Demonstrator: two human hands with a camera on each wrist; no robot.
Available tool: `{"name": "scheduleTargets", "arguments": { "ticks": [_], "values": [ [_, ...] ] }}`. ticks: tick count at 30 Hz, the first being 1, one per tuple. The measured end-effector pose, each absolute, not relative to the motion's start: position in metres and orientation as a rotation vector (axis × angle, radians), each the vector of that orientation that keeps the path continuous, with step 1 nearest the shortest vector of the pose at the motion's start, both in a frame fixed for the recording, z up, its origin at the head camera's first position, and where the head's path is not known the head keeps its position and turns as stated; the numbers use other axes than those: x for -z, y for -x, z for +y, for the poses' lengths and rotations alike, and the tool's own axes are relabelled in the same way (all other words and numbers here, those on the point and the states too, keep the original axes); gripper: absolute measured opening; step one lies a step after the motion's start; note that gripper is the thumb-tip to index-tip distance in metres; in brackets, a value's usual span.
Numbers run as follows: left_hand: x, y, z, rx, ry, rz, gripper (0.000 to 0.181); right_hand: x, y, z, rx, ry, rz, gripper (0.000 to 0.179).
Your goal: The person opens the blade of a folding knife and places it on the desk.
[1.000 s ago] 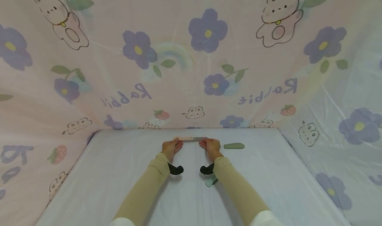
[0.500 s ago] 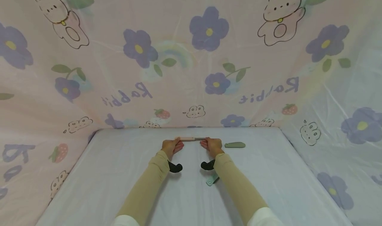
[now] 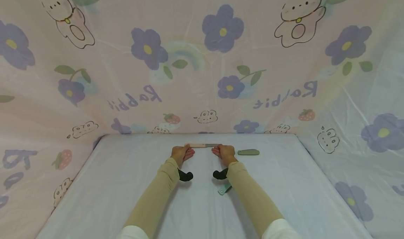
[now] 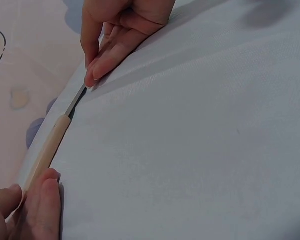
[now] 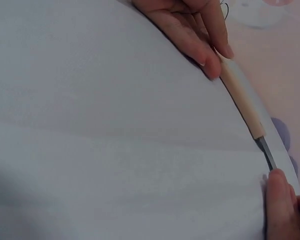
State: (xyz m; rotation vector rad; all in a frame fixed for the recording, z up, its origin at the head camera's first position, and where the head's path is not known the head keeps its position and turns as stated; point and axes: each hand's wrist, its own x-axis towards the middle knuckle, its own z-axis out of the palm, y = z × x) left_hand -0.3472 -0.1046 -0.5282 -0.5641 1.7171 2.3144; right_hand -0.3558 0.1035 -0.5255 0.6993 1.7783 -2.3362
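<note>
A small knife (image 3: 198,145) with a pale wooden handle and a grey metal blade (image 3: 212,145) lies crosswise near the far edge of the table. My left hand (image 3: 183,154) pinches the handle end between thumb and fingers. At the other end, my right hand (image 3: 226,154) pinches the blade, its tip hidden by the fingers. Both wrist views show the handle (image 4: 47,147) and a short stretch of blade (image 5: 267,154) between the two hands. To the right of my right hand lies a flat green handle-shaped object (image 3: 248,152).
A teal piece (image 3: 224,189) with a small hole lies partly hidden under the right forearm. Black curved wrist mounts (image 3: 185,176) stick out from both sleeves. The white table (image 3: 110,183) meets a patterned pink curtain (image 3: 176,91) at its back edge.
Between my fingers the knife has turned slightly about its length, the blade looking narrower half a second ago and wider again now. Both hands have stayed almost in place.
</note>
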Motion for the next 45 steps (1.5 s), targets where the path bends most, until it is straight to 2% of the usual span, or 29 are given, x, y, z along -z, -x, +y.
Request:
{"name": "scheduleTargets", "arguments": {
  "ticks": [13,24,31,37,45],
  "values": [
    [0.534,0.34,-0.098,-2.318,0.551,1.765,0.033,0.538,0.351,0.112,2.388,-0.561,1.748,0.031],
    [0.538,0.339,-0.091,-2.229,0.265,1.774,0.04,0.541,0.35,0.136,2.474,-0.424,1.491,0.048],
    [0.52,0.325,-0.084,-2.133,0.018,1.886,0.045,0.517,0.333,0.155,2.405,-0.284,1.508,0.053],
    [0.496,0.308,-0.071,-2.062,-0.151,1.944,0.042,0.496,0.309,0.179,2.335,-0.2,1.601,0.056],
    [0.471,0.28,-0.059,-2.054,-0.297,1.921,0.034,0.486,0.272,0.205,2.308,-0.087,1.695,0.051]
  ]
}}
